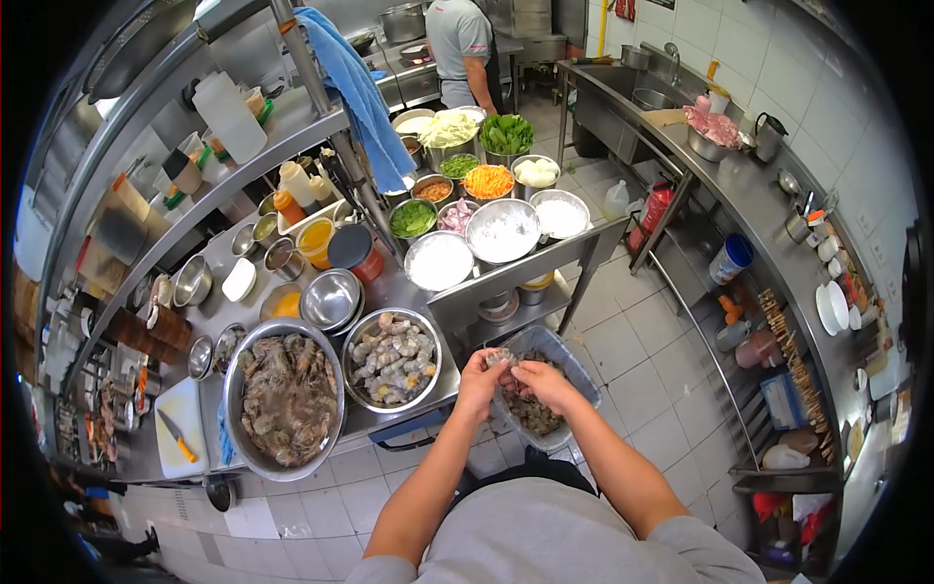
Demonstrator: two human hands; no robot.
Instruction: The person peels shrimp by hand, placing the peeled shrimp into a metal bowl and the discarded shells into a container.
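Note:
Both my hands are closed on one shrimp (500,358), pinching it between the fingertips. My left hand (477,382) grips it from the left, and my right hand (547,383) meets it from the right. Below them stands a clear plastic bin (582,378) with greyish-brown shrimp shells and heads (531,413) in it. To the left, on the steel counter, a round metal bowl holds peeled grey shrimp (391,360). Beside that bowl, a larger oval metal basin holds whole, unpeeled shrimp (284,394). Fingers partly hide the held shrimp.
A knife (178,438) with a yellow handle lies on a white cutting board (185,407) at the left. Ahead are containers of shredded carrot (488,181), greens and white powder (502,231). A person (461,54) stands at the back. A steel counter (744,200) runs along the right.

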